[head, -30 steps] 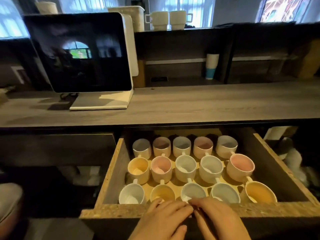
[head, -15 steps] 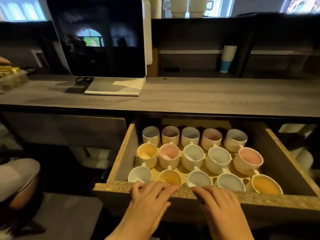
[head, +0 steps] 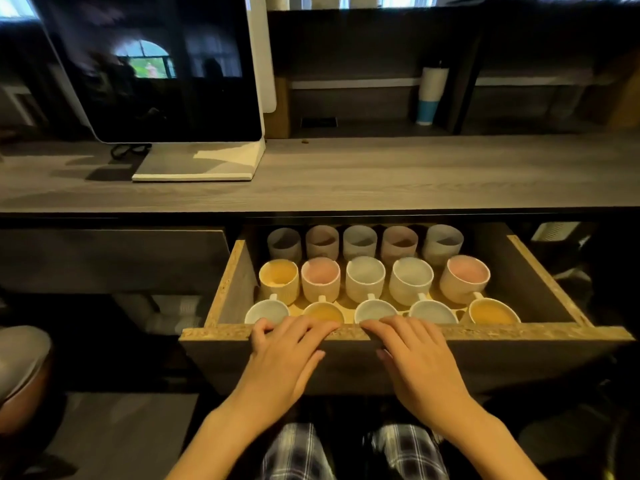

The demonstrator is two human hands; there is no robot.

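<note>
The drawer point(head: 519, 332) stands pulled out from under the grey wood-grain counter point(head: 381, 174), its front facing near and its long axis running left to right. The left hand point(head: 284, 358) and right hand point(head: 419, 362) lie side by side against that front, fingers laid loosely over its chipboard top edge, clasping nothing. Inside, pastel mugs point(head: 365, 277) sit in three rows, handles pointing near. On the counter's far left stands a dark monitor point(head: 156, 64); a white-and-blue tumbler point(head: 431, 95) stands in a shelf bay behind.
</note>
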